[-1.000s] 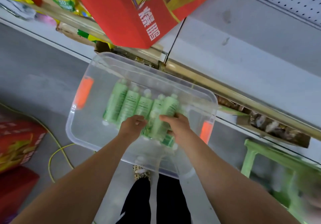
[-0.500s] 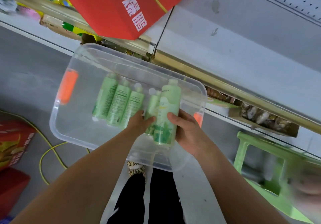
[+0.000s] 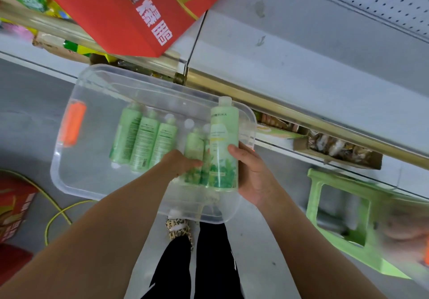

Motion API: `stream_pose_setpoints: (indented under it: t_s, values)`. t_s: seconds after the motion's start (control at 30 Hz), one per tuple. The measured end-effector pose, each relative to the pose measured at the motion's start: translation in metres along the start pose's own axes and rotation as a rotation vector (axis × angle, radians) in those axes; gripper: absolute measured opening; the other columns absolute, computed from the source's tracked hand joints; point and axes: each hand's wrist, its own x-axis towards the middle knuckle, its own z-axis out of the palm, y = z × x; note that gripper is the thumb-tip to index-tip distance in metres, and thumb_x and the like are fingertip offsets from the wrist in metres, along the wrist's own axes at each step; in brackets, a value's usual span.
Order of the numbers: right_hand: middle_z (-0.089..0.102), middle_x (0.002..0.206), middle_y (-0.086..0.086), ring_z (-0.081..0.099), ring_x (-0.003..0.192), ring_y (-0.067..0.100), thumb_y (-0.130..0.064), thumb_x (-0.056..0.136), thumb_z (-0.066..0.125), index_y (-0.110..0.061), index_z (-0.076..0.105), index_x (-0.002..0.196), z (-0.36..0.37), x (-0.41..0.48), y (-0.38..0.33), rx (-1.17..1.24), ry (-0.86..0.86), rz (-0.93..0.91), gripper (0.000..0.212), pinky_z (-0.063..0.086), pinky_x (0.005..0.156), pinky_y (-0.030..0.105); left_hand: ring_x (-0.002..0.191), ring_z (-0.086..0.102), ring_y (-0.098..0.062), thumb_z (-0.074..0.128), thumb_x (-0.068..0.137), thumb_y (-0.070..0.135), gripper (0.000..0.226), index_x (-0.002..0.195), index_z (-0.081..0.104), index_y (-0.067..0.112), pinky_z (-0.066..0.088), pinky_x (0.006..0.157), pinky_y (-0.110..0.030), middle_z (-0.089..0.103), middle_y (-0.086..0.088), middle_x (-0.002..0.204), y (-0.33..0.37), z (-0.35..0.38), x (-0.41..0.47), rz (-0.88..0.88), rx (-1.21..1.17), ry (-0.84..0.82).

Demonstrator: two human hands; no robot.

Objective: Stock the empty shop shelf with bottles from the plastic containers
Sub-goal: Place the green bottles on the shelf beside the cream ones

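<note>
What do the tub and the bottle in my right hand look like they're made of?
Tub: clear glossy plastic, it seems; the floor shows through its walls. Bottle: probably smooth pale-green plastic with a printed leafy label, slightly shiny.

— Anything legible here?
— Two large white Chinese characters on the red box (image 3: pixel 130 15), which I cannot read with certainty. The lifted green bottle (image 3: pixel 224 145) bears a brand ending "UKA"; its smaller print is blurred.

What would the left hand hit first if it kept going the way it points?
The left hand already touches a lying green bottle in the bin; depth beyond it is unclear.
</note>
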Motion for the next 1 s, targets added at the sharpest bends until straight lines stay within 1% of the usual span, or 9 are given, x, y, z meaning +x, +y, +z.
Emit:
stream_pose_setpoints:
  t_s: [0.1, 0.2, 0.3, 0.37, 0.53, 0.67, 0.83, 0.9, 1.0]
  values:
    - [0.07, 0.12, 0.02, 0.071, 0.104, 0.032, -0.029, 0.052, 0.098, -0.002, 0.063, 0.129, 0.012, -0.016, -0.001, 0.025, 0.045, -0.032, 0.089, 0.059, 0.08, 0.046, 0.086, 0.07, -0.028, 0.085, 0.069, 0.04, 0.053, 0.102, 0.069, 0.002, 0.057, 0.083, -0.038, 0.074, -0.012, 0.093, -0.007, -0.009, -0.028, -0.055, -0.436, -0.197]
    - [0.073, 0.111, 0.018, 0.073, 0.095, 0.028, -0.032, 0.045, 0.101, -0.005, 0.073, 0.113, 0.021, -0.032, -0.003, 0.05, 0.058, -0.077, 0.078, 0.06, 0.072, 0.039, 0.105, 0.068, -0.036, 0.084, 0.073, 0.028, 0.054, 0.114, 0.066, -0.002, 0.053, 0.095, -0.05, 0.074, -0.017, 0.105, -0.013, -0.016, -0.062, 0.032, -0.675, -0.274]
    - [0.072, 0.101, 0.015, 0.073, 0.086, 0.025, -0.033, 0.058, 0.095, -0.002, 0.068, 0.115, 0.038, -0.059, -0.013, 0.083, 0.027, -0.118, 0.07, 0.06, 0.071, 0.037, 0.099, 0.071, -0.028, 0.072, 0.086, 0.018, 0.036, 0.116, 0.064, -0.001, 0.059, 0.083, -0.04, 0.074, -0.012, 0.105, -0.011, -0.025, -0.104, 0.203, -0.788, -0.286]
    - [0.071, 0.094, 0.013, 0.072, 0.079, 0.024, -0.027, 0.078, 0.077, -0.003, 0.062, 0.117, 0.048, -0.08, -0.022, 0.073, -0.001, -0.15, 0.048, 0.059, 0.067, 0.036, 0.089, 0.074, -0.019, 0.068, 0.089, 0.017, 0.027, 0.112, 0.063, 0.003, 0.061, 0.07, -0.032, 0.076, -0.004, 0.098, -0.008, -0.032, -0.135, 0.28, -0.84, -0.299]
    - [0.067, 0.1, 0.014, 0.069, 0.086, 0.026, -0.031, 0.07, 0.084, -0.005, 0.063, 0.117, 0.081, -0.136, -0.056, -0.025, -0.052, -0.303, 0.058, 0.059, 0.075, 0.04, 0.1, 0.07, -0.024, 0.064, 0.091, 0.018, 0.037, 0.123, 0.061, 0.001, 0.059, 0.077, -0.035, 0.071, -0.013, 0.114, 0.01, -0.045, -0.213, 0.489, -0.884, -0.336]
    - [0.065, 0.106, 0.015, 0.068, 0.089, 0.025, -0.029, 0.084, 0.068, -0.002, 0.058, 0.126, 0.108, -0.188, -0.093, -0.126, -0.077, -0.495, 0.051, 0.058, 0.078, 0.043, 0.105, 0.065, -0.03, 0.065, 0.088, 0.024, 0.05, 0.13, 0.056, -0.001, 0.057, 0.083, -0.039, 0.063, -0.021, 0.126, 0.039, -0.06, -0.278, 0.696, -0.841, -0.415]
    - [0.066, 0.108, 0.012, 0.067, 0.095, 0.026, -0.029, 0.085, 0.07, 0.002, 0.052, 0.134, 0.134, -0.248, -0.142, -0.202, -0.151, -0.743, 0.061, 0.054, 0.086, 0.051, 0.121, 0.051, -0.044, 0.065, 0.089, 0.037, 0.057, 0.135, 0.053, 0.005, 0.039, 0.105, -0.061, 0.051, -0.026, 0.138, 0.083, -0.076, -0.357, 0.843, -0.797, -0.536]
    - [0.067, 0.111, 0.013, 0.067, 0.099, 0.027, -0.027, 0.084, 0.074, 0.004, 0.052, 0.135, 0.14, -0.266, -0.165, -0.207, -0.169, -0.829, 0.064, 0.055, 0.086, 0.049, 0.109, 0.062, -0.033, 0.06, 0.088, 0.036, 0.051, 0.131, 0.058, 0.009, 0.052, 0.094, -0.048, 0.062, -0.02, 0.127, 0.102, -0.081, -0.389, 0.915, -0.774, -0.557]
    - [0.065, 0.121, 0.021, 0.064, 0.109, 0.035, -0.031, 0.075, 0.084, 0.006, 0.051, 0.136, 0.148, -0.292, -0.202, -0.257, -0.173, -0.954, 0.08, 0.054, 0.091, 0.052, 0.094, 0.069, -0.023, 0.078, 0.071, 0.04, 0.061, 0.121, 0.064, 0.009, 0.058, 0.076, -0.035, 0.068, -0.015, 0.113, 0.127, -0.085, -0.431, 1.049, -0.691, -0.563]
